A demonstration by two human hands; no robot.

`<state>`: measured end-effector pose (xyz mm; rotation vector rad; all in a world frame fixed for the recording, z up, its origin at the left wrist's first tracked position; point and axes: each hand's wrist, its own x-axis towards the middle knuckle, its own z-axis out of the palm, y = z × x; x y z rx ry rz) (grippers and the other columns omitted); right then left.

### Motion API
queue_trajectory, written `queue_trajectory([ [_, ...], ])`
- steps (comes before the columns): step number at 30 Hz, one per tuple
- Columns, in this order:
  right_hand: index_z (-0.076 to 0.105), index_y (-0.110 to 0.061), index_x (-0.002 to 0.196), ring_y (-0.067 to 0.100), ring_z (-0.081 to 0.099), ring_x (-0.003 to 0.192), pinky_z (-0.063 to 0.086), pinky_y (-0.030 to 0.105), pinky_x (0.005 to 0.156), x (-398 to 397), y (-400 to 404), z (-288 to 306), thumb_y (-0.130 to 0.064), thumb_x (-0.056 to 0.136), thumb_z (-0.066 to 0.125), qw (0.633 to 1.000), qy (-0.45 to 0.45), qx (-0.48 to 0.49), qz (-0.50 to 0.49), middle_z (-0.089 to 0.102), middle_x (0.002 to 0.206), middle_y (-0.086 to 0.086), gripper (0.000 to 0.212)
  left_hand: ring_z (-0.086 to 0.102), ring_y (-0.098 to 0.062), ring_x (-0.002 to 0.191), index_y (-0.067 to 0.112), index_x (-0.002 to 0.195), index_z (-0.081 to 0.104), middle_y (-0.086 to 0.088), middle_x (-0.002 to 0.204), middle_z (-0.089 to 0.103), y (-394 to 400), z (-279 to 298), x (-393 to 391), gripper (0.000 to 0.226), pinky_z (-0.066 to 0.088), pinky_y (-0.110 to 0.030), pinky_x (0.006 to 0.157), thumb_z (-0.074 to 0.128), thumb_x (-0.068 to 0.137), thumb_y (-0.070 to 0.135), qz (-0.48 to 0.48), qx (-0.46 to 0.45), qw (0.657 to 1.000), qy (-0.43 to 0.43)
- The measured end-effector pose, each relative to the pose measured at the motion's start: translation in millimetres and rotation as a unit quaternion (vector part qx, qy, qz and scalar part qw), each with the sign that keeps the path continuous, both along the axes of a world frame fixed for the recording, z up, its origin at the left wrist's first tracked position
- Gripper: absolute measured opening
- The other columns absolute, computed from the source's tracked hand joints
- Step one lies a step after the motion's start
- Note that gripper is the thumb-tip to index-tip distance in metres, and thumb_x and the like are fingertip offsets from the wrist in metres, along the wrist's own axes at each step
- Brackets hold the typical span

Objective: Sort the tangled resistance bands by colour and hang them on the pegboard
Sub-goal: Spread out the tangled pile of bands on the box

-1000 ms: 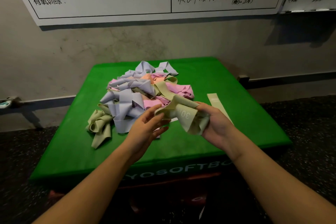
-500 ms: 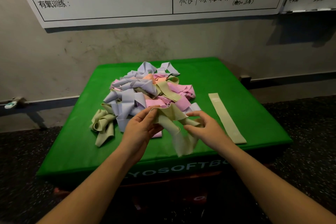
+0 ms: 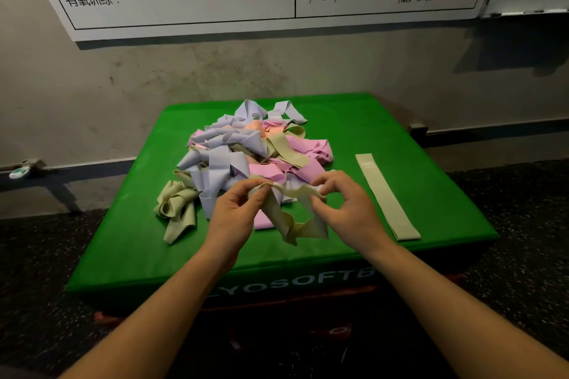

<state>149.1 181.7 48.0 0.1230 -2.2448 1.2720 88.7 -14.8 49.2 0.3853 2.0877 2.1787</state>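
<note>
Both hands up near front edge of green mat [image 3: 415,132]. Your left hand [image 3: 234,215] pinches olive band [image 3: 295,221] at top fold; right hand [image 3: 345,206] pinches same band's other end. Band hangs limp btwn them, twisted, just near of tangled pile [image 3: 246,151]. Soft, light, stretchy; grip flat edges w/ fingertips, don't yank. Flat olive band [image 3: 385,197] lies right.

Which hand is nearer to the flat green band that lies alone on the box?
The right hand. It is just left of the flat green band, pinching a crumpled green band. The left hand pinches that band's other end, farther left.
</note>
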Motion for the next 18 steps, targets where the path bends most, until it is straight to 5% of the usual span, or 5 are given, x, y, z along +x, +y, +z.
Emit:
queue_trajectory([
  [3,0.049,-0.035,0.076,0.021,0.06,0.075,0.054,0.041,0.068,3.1,5.9,1.6,-0.014,0.087,0.071,0.999,-0.048,0.003,0.001,0.061,0.078,0.0,0.033,0.067,-0.016,0.096,0.017,0.098,0.073,-0.003,0.099,0.073,-2.5,-0.3,1.5,0.01,0.052,-0.031,0.084,0.064,0.094,0.016,0.012,-0.015,1.0,0.019],
  [7,0.058,-0.031,0.101,0.009,0.055,0.059,0.042,0.024,0.048,8.2,8.7,4.2,-0.023,0.09,0.068,0.987,-0.063,0.144,-0.044,0.061,0.073,-0.006,0.017,0.07,-0.027,0.083,0.018,0.095,0.071,-0.015,0.101,0.066,1.6,2.1,8.9,0.011,0.058,-0.033,0.07,0.065,0.092,0.01,-0.019,-0.012,0.998,0.057],
  [9,0.067,-0.033,0.107,0.012,0.057,0.058,0.042,0.029,0.048,8.2,8.9,2.8,-0.024,0.091,0.065,0.981,-0.076,0.16,-0.075,0.066,0.073,-0.006,0.019,0.065,-0.025,0.082,0.026,0.092,0.072,-0.011,0.1,0.058,4.6,2.1,12.0,0.018,0.056,-0.026,0.069,0.068,0.089,0.008,-0.035,-0.042,0.993,0.101],
  [14,0.067,-0.024,0.099,-0.004,0.054,0.054,0.041,0.018,0.05,2.6,4.9,16.4,-0.015,0.099,0.056,0.979,-0.132,-0.14,-0.066,0.068,0.078,-0.009,0.015,0.053,-0.011,0.108,0.04,0.104,0.07,0.0,0.112,0.043,5.2,-4.2,13.3,0.022,0.044,-0.011,0.088,0.073,0.085,0.031,-0.098,-0.141,0.974,0.144],
  [18,0.065,-0.023,0.101,-0.014,0.055,0.067,0.043,0.01,0.063,0.6,4.1,25.7,-0.014,0.1,0.054,0.963,-0.134,-0.228,-0.042,0.067,0.082,-0.014,0.014,0.063,-0.016,0.106,0.048,0.121,0.06,0.002,0.121,0.058,10.1,-8.3,22.0,0.031,0.053,-0.023,0.085,0.06,0.096,0.029,-0.128,-0.049,0.988,0.078],
])
